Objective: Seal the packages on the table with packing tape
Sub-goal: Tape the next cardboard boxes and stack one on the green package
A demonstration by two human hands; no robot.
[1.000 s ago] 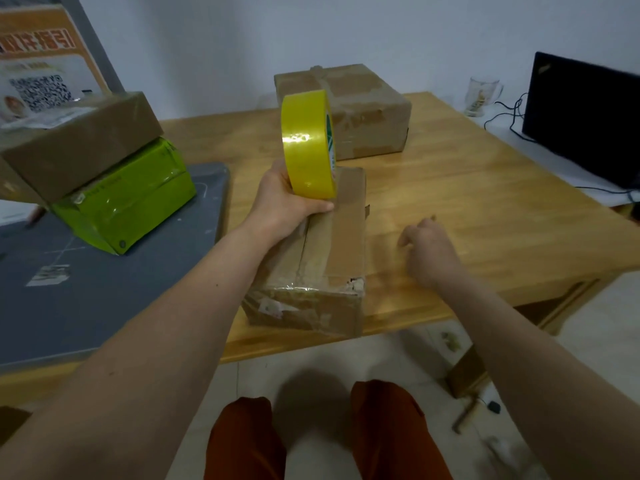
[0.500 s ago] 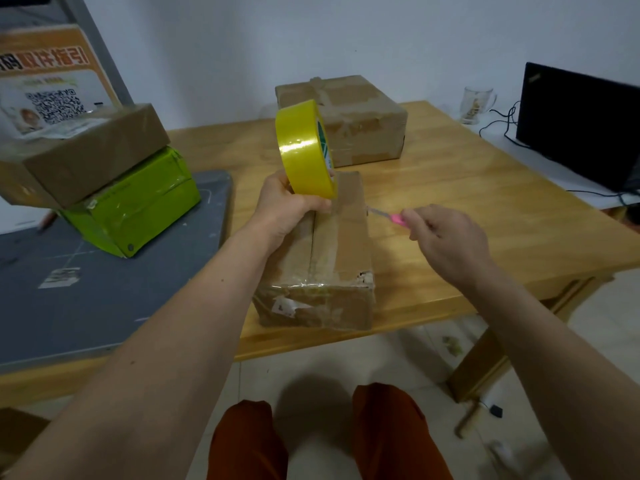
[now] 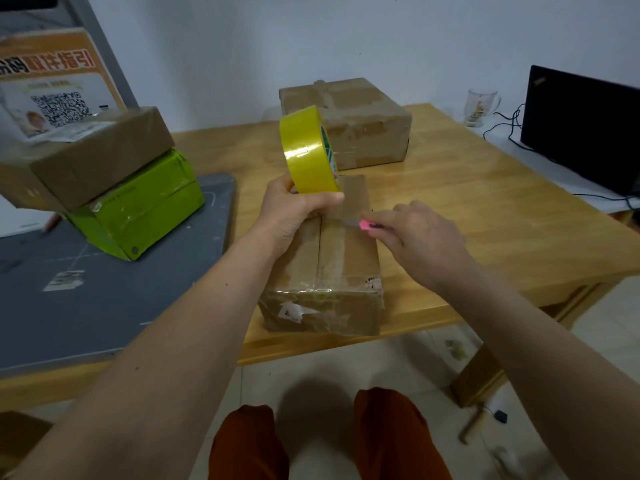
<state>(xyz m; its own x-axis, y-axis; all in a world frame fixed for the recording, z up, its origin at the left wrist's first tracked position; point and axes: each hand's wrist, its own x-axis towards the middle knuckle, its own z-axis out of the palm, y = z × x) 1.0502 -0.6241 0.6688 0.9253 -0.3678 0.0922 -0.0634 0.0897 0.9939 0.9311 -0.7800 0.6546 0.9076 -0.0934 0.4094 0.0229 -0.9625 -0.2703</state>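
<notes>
Both forearms are bare, with no sleeves, watch or rings showing. Below the wooden table's (image 3: 485, 209) near edge, the knees wear rust-orange trousers (image 3: 249, 441).

My right hand (image 3: 424, 237) covers most of the pink cutter (image 3: 364, 225); only its tip shows, blade too blurred to read. My left hand (image 3: 294, 211) hides the bottom of the yellow tape roll (image 3: 308, 152) and where the tape meets the near box (image 3: 329, 268). Far end of that box sits behind the roll and my hand. Poster (image 3: 52, 95) is cut off at the left edge, small print unreadable. Brown box (image 3: 93, 157) on the green box (image 3: 138, 209) runs out of frame on the left. Black screen (image 3: 585, 126) is clipped at the right edge. Label on the grey mat (image 3: 64, 280) too small to read. Glass mug (image 3: 481, 105) contents unclear.
</notes>
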